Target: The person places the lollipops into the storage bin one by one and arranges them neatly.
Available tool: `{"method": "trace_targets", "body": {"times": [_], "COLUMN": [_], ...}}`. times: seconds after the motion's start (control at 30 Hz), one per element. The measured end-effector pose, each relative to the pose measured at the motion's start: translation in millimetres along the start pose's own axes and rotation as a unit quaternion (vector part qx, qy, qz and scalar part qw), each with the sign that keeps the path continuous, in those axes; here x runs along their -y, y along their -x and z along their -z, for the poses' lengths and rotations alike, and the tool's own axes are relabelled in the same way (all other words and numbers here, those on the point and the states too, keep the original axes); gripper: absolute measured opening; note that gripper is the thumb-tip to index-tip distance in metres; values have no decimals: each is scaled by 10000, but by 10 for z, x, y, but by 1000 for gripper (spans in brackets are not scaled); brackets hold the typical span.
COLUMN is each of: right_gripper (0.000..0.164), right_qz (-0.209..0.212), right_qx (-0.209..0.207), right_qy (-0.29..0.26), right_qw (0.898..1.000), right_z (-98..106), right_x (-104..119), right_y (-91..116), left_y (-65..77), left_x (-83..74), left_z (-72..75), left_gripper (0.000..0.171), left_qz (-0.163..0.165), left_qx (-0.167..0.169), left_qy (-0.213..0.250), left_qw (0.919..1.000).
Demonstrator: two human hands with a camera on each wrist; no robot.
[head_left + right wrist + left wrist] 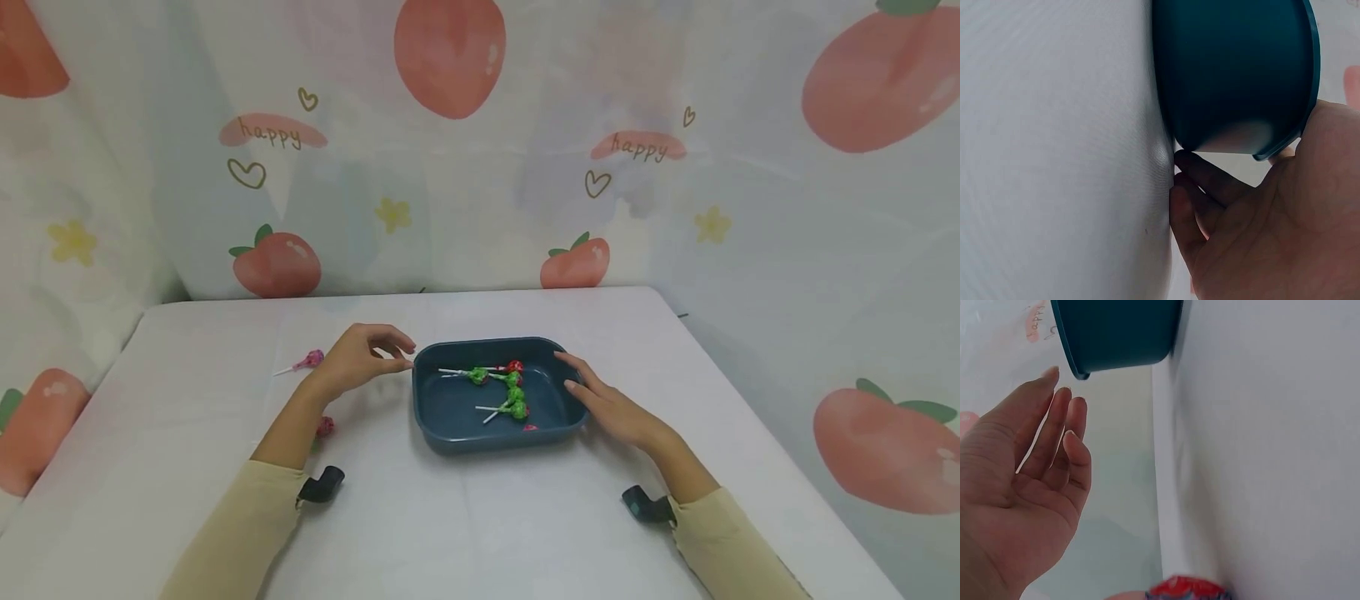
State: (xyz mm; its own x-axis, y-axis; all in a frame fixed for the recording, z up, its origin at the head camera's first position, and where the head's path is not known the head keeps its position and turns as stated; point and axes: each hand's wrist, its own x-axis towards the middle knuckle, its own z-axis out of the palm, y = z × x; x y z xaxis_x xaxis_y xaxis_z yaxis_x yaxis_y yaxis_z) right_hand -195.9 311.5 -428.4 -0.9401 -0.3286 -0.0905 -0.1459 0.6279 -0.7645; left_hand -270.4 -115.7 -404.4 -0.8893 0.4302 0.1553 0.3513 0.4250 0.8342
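Observation:
A dark blue rectangular box (480, 444) stands on the table with several lollipops in it. Most have green wrappers, like the lollipop (517, 408) near its middle; a red lollipop (514, 367) lies toward the back. My right hand (618, 408) holds the box's right end, two digits over the rim. In the right wrist view, the other fingers (1210, 181) are outside, low against the wall by the tabletop. At the left end is my left hand (363, 358), thumb and fingers apart and loosely bent. Its fingertips are close to the rim, with nothing between them.
A pink lollipop (309, 360) lies on the white-covered table (465, 533), left of my left hand. Another red-wrapped lollipop (326, 427) is partly hidden behind my left wrist. A fruit-printed cloth (480, 200) hangs behind the table and along both sides.

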Motion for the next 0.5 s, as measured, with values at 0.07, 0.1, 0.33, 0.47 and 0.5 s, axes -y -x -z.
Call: {"method": "trace_targets", "body": {"times": [0.07, 0.1, 0.33, 0.47, 0.5], "right_gripper": [55, 55, 54, 54, 54], "right_qz": [8, -1, -58, -63, -64], "right_qx": [24, 31, 9, 13, 22], "right_qy": [-22, -27, -8, 5, -2], "right_qw": [10000, 10000, 10000, 10000, 10000], "right_z": [-4, -7, -2, 3, 3], "right_x": [4, 5, 5, 7, 9], "right_y": [-9, -12, -16, -19, -20], "left_y": [21, 30, 104, 158, 172], "left_x": [29, 47, 189, 261, 276], "left_z": [49, 76, 311, 444, 475], "left_gripper": [27, 28, 30, 30, 30], "left_qz": [63, 89, 203, 343, 367], "left_qx": [-16, -16, -28, -86, -103], "left_qy": [-68, -101, -260, -349, -391], "left_qw": [10000, 9999, 9995, 9988, 9985]}}
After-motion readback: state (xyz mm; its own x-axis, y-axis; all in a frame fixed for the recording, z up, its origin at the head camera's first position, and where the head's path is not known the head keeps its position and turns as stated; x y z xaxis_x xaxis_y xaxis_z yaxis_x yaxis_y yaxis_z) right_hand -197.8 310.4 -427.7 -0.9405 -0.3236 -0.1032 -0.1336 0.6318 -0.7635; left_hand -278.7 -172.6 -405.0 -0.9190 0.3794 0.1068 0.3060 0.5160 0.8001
